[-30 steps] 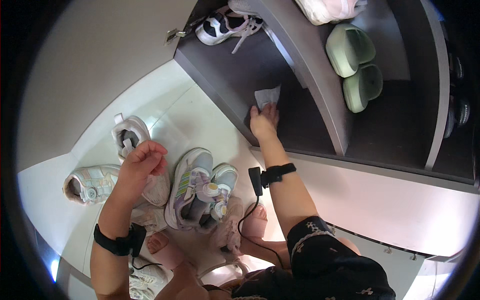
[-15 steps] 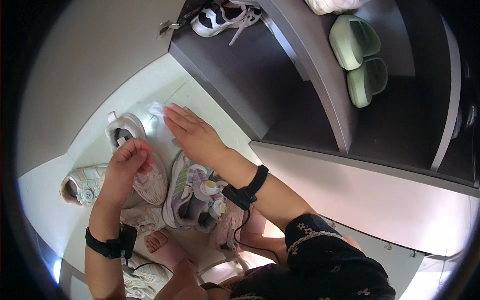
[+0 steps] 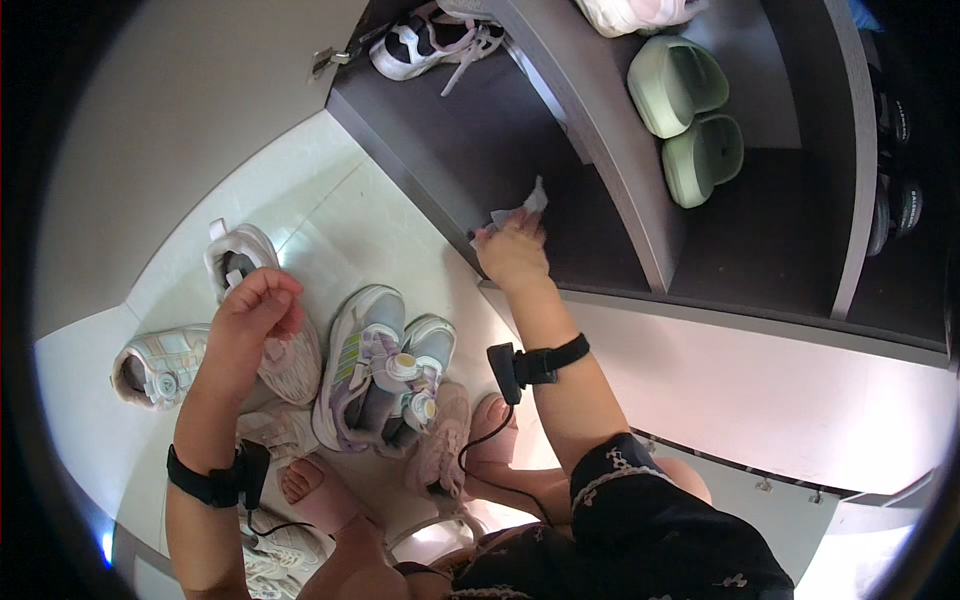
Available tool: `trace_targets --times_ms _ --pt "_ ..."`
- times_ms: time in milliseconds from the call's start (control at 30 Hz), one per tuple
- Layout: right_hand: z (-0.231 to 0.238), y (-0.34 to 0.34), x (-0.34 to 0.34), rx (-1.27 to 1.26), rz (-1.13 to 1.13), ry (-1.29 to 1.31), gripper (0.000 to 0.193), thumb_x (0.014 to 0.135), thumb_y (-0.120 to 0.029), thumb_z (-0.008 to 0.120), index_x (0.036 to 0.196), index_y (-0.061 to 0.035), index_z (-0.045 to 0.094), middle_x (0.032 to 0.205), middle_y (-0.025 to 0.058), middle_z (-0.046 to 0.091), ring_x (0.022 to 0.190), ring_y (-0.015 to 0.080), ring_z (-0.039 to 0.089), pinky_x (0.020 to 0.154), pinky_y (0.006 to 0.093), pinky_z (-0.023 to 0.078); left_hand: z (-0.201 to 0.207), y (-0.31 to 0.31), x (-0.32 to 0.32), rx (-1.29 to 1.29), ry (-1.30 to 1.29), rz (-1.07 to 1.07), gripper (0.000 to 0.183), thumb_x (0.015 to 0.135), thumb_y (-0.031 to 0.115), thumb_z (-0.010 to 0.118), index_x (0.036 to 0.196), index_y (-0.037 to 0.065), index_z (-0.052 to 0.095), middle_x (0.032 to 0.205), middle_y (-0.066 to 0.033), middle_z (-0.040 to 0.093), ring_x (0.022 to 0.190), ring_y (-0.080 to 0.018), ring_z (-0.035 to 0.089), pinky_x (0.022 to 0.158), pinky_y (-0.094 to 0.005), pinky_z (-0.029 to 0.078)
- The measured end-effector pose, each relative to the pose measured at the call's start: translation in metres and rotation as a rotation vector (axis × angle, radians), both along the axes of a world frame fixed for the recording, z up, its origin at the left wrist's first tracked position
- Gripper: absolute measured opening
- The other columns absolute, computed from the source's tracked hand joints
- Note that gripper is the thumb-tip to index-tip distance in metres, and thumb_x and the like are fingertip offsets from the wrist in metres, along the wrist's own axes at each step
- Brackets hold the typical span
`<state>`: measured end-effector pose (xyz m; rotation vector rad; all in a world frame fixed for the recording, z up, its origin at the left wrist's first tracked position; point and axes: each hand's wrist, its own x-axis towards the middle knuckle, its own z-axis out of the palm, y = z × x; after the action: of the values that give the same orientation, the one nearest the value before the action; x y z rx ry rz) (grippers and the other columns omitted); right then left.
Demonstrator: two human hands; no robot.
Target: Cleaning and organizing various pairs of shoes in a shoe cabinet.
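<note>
My right hand (image 3: 515, 252) is closed on a crumpled white wipe (image 3: 537, 198), reaching into the low compartment of the dark shoe cabinet (image 3: 470, 150). The wipe sticks out past the fingers, close to the compartment's front edge. My left hand (image 3: 262, 312) hovers over a white sneaker (image 3: 292, 362), fingers curled in and nothing visible in them. The hand hides part of that shoe. To its right on the floor stands a pair of white and lilac sneakers with round dials (image 3: 365, 350).
Green slides (image 3: 680, 85) stand in the middle compartment, and a black and white sneaker (image 3: 425, 45) lies at the far end of the low one. An opened cabinet door (image 3: 200, 130) is at left. A pale dial sneaker (image 3: 160, 365) and a pink sneaker (image 3: 440, 440) are on the floor.
My right hand has moved right with the wipe, from above the floor into the low compartment. My left hand stays nearly in place. The view has shifted slightly.
</note>
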<state>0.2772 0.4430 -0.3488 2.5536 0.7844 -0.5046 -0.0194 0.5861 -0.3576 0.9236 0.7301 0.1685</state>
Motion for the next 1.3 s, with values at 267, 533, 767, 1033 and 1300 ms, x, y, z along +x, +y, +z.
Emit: trace_targets --times_ms 267,533,767,1033,1300 --pt "-0.069 0.02 0.072 0.413 -0.659 0.016 0.08 0.094 -0.05 0.029 0.141 0.0126 0.01 0.15 0.0283 0.008 0.14 0.0409 0.006 0.114 0.0442 0.011 -0.003 0.0 0.003 -0.021 0.076 0.016 0.013 0.094 0.019 0.05 0.095 0.008 0.057 0.076 0.0026 0.054 0.069 -0.0076 0.049 0.065 -0.0222 0.04" --pt "-0.112 0.024 0.214 1.111 -0.876 -0.057 0.067 0.094 -0.048 0.031 0.144 -0.0034 0.023 0.144 0.0224 0.031 0.13 0.0344 0.034 0.108 0.0446 0.025 -0.012 0.013 0.003 -0.03 0.144 0.035 0.013 0.093 0.015 0.048 0.096 0.007 0.057 0.079 0.0001 0.056 0.07 -0.0094 0.052 0.066 -0.0232 0.041" --pt "-0.142 0.063 0.288 1.03 -0.637 -0.175 0.056 0.092 -0.038 0.041 0.137 -0.0048 0.037 0.137 0.0227 0.041 0.125 0.0362 0.04 0.103 0.045 0.032 -0.024 0.02 0.006 -0.104 0.182 0.042 0.011 0.093 0.01 0.046 0.097 0.005 0.055 0.079 -0.0026 0.058 0.069 -0.0114 0.055 0.064 -0.0253 0.045" --pt "-0.118 0.16 0.23 0.336 -0.179 -0.224 0.045 0.087 -0.025 0.052 0.126 -0.0029 0.051 0.129 0.021 0.05 0.119 0.0387 0.045 0.101 0.0428 0.036 -0.031 0.024 0.001 -0.118 0.243 0.03 0.011 0.093 0.007 0.046 0.098 0.004 0.055 0.079 -0.005 0.058 0.07 -0.0139 0.056 0.065 -0.0263 0.046" --pt "-0.112 0.193 0.267 1.039 0.133 0.135 0.043 0.083 -0.016 0.055 0.122 -0.0012 0.052 0.128 0.024 0.049 0.121 0.0402 0.044 0.099 0.0407 0.039 -0.032 0.026 0.012 -0.156 0.174 0.026 0.01 0.094 0.008 0.045 0.096 0.004 0.055 0.079 -0.0044 0.06 0.07 -0.0128 0.058 0.063 -0.0258 0.048"
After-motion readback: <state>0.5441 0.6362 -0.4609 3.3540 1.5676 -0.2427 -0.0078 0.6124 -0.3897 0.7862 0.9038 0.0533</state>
